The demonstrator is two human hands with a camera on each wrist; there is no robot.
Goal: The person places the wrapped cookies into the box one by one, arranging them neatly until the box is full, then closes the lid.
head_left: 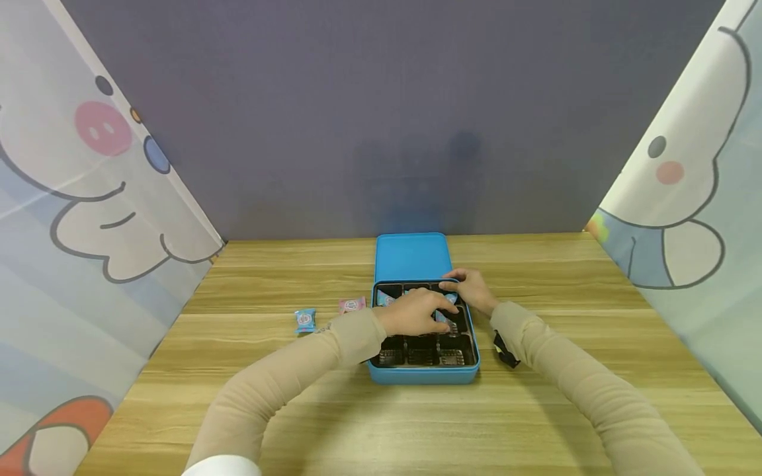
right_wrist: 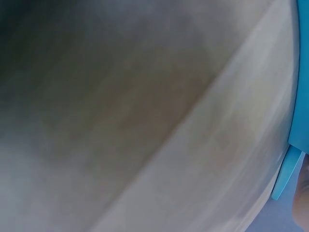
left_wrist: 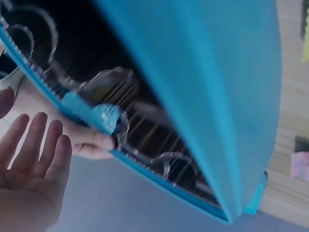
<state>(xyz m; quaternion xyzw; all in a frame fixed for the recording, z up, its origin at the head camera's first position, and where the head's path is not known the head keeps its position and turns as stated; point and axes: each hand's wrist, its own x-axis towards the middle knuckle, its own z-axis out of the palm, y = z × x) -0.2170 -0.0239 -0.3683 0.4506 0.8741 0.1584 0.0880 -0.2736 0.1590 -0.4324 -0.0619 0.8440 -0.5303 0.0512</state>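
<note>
A blue tin box point(head_left: 424, 375) with a black divided tray point(head_left: 421, 357) stands on the table, its lid folded back. My left hand point(head_left: 415, 312) hovers over the middle compartments, palm down. In the left wrist view its fingers point(left_wrist: 36, 145) are loosely extended with nothing between them. My right hand point(head_left: 474, 289) grips the box's far right corner, thumb over the rim. Blue-wrapped candies lie in the tray, one at the far left point(head_left: 384, 299) and one near the right hand point(left_wrist: 106, 116). My left hand partly hides the tray. The right wrist view is mostly blurred sleeve.
Left of the box lie a blue-wrapped candy point(head_left: 305, 320) and a pink-wrapped candy point(head_left: 352, 304). The open lid point(head_left: 413, 256) lies behind the box, near a grey panel point(head_left: 333, 119). Printed curtains point(head_left: 71, 218) flank the wooden table point(head_left: 381, 430).
</note>
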